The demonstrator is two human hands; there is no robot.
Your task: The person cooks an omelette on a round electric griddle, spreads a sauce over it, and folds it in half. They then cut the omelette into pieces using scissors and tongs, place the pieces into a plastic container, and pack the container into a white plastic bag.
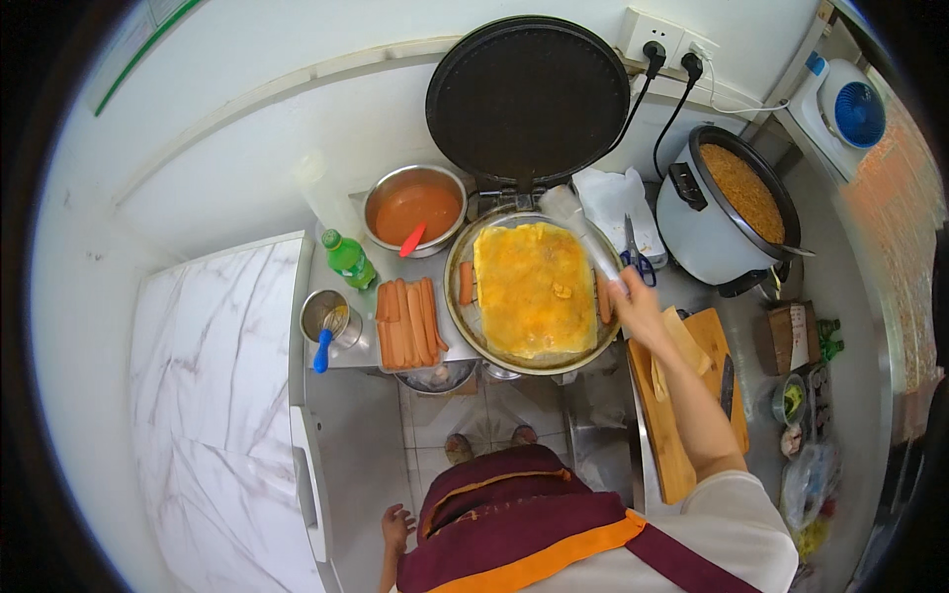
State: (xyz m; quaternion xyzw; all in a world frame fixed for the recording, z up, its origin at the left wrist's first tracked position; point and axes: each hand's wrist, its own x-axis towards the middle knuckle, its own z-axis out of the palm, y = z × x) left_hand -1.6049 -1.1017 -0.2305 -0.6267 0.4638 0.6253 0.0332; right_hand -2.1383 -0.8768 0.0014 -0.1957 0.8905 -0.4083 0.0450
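Note:
My right hand (636,305) grips the pale handle of a flat-headed utensil (589,237), a spatula or a brush, blurred at its head. It reaches across the right rim of a round electric griddle (454,326), whose black lid (528,100) stands raised behind. On the griddle lies a yellow, roughly rectangular egg-coated flatbread (535,289). One sausage (465,283) sits to its left and another sausage (604,298) to its right, near my hand. My left hand (398,526) hangs low beside the maroon apron (519,519), fingers apart, with nothing visible in it.
Left of the griddle are a steel bowl of reddish sauce (415,211), a green bottle (348,259), a tray of sausages (408,322) and a steel cup (348,337) with a blue-handled whisk. To the right stand scissors (632,244), a rice cooker (693,215) and a cutting board (671,452) with a knife (727,389).

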